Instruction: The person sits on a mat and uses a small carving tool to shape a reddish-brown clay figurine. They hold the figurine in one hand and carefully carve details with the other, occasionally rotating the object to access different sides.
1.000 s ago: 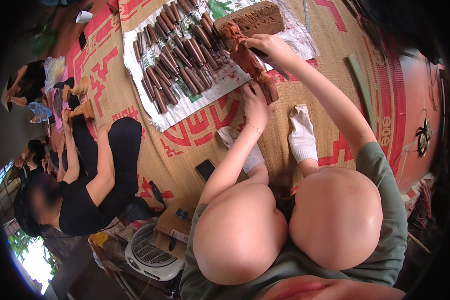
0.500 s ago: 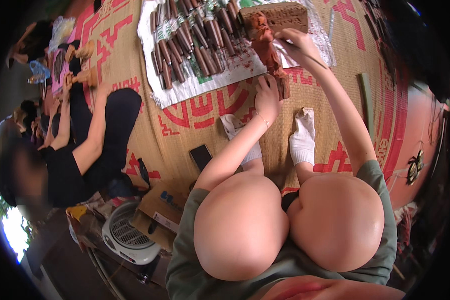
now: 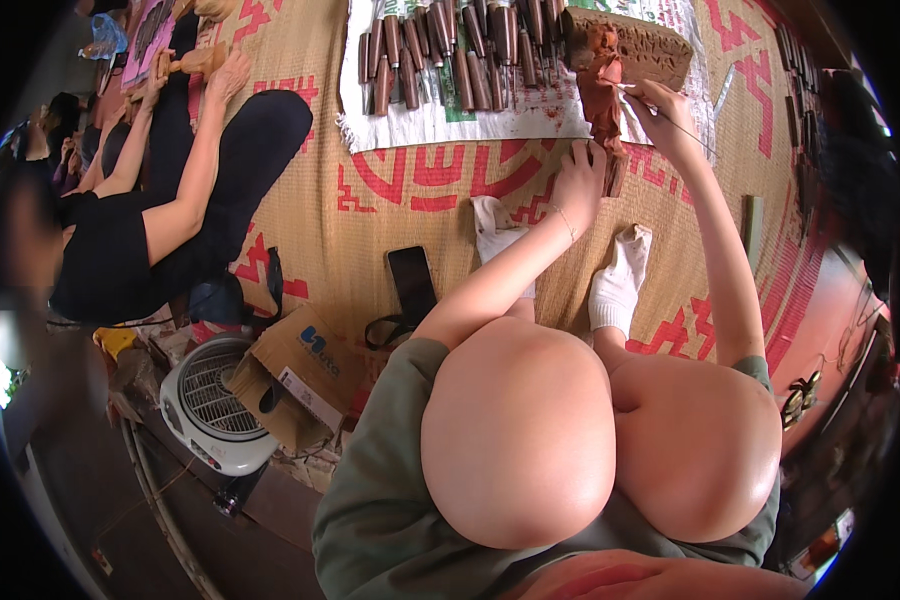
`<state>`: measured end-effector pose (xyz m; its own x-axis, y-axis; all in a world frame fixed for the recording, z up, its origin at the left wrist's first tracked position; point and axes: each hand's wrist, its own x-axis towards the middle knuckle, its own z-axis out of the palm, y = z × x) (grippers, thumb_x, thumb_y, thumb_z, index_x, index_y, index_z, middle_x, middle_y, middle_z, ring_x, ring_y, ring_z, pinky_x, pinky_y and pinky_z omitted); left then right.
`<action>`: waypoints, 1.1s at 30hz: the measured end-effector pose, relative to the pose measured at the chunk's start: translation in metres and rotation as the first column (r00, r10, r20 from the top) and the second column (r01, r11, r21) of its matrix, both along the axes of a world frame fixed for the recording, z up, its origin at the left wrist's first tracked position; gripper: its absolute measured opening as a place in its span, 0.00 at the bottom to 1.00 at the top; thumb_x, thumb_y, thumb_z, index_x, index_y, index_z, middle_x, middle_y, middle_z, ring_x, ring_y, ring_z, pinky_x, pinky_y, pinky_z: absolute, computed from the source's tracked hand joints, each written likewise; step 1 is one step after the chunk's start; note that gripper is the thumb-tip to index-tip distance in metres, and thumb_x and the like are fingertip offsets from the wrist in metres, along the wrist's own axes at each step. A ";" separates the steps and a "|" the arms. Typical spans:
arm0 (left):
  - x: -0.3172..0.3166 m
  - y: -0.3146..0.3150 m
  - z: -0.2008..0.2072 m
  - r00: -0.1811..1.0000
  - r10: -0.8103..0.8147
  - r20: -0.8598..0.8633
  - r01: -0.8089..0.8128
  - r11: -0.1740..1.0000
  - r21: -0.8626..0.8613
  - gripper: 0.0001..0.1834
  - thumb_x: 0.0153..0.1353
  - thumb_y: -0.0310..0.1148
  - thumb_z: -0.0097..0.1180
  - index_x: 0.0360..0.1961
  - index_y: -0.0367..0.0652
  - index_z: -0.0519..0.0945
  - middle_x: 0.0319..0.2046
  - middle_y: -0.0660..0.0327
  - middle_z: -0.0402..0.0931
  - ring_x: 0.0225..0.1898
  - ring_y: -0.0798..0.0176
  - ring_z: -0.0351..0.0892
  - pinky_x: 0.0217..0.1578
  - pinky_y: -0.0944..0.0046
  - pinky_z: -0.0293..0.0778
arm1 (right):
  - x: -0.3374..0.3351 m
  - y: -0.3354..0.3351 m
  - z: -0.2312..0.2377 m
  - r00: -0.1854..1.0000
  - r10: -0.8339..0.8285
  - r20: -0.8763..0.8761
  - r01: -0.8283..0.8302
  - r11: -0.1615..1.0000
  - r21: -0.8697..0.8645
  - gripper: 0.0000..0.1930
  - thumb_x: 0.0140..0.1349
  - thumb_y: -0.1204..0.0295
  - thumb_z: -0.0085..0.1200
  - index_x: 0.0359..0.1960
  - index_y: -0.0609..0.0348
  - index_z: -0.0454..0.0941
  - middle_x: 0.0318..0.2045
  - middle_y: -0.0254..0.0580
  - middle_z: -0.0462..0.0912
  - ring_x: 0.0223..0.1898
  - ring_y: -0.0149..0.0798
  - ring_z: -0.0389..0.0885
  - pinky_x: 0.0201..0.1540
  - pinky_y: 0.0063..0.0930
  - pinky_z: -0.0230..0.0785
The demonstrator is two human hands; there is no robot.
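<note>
A reddish-brown wooden carving (image 3: 601, 100) lies with its upper end against a thick wooden block (image 3: 660, 52) with a cut-up surface. My left hand (image 3: 578, 182) is closed around the carving's near end, on the base. Beside the carving's upper part, my right hand (image 3: 664, 118) pinches a slim carving tool (image 3: 692, 136). The tool's tip touches or nearly touches the wood; its exact contact is too small to tell. Left of the block, several carving tools (image 3: 407, 80) with dark wooden handles lie in rows on a white sheet (image 3: 450, 132).
A patterned straw mat (image 3: 370, 225) covers the floor. Near my left arm are a black phone (image 3: 411, 280), a cardboard box (image 3: 300, 362) and a round-grilled grey appliance (image 3: 220, 405). At left, a co-worker holds a pale wooden piece (image 3: 200, 60). More tools (image 3: 798, 100) lie far right.
My view has shifted, so the mat and everything on it appear farther right and higher. Both hands keep their hold, on the carving and on the tool.
</note>
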<state>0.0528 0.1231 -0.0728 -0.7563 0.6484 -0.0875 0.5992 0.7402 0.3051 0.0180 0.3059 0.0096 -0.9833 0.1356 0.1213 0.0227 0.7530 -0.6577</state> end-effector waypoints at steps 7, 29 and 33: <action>-0.002 0.000 0.015 0.997 -0.032 0.071 0.028 0.999 0.046 0.50 0.36 0.36 0.75 0.56 0.29 0.58 0.49 0.42 0.59 0.45 0.45 0.73 0.36 0.63 0.80 | 0.000 0.005 -0.018 0.988 -0.089 -0.125 0.080 0.994 -0.070 0.07 0.59 0.73 0.57 0.33 0.64 0.77 0.28 0.50 0.80 0.29 0.46 0.81 0.33 0.34 0.73; 0.000 0.003 0.015 0.999 -0.039 0.010 0.040 0.999 -0.019 0.52 0.36 0.40 0.75 0.57 0.28 0.56 0.50 0.42 0.60 0.42 0.50 0.73 0.40 0.66 0.77 | -0.002 0.007 0.004 0.994 0.085 -0.072 -0.076 0.990 0.121 0.08 0.58 0.69 0.53 0.35 0.60 0.74 0.32 0.46 0.78 0.34 0.54 0.79 0.35 0.44 0.71; -0.004 0.001 0.018 0.994 -0.024 0.102 0.022 1.000 0.022 0.51 0.38 0.36 0.75 0.58 0.27 0.55 0.49 0.42 0.58 0.48 0.41 0.71 0.42 0.59 0.78 | -0.015 0.011 0.004 0.996 -0.026 -0.090 0.032 0.997 0.075 0.08 0.58 0.68 0.53 0.34 0.60 0.74 0.30 0.47 0.79 0.35 0.54 0.78 0.36 0.44 0.71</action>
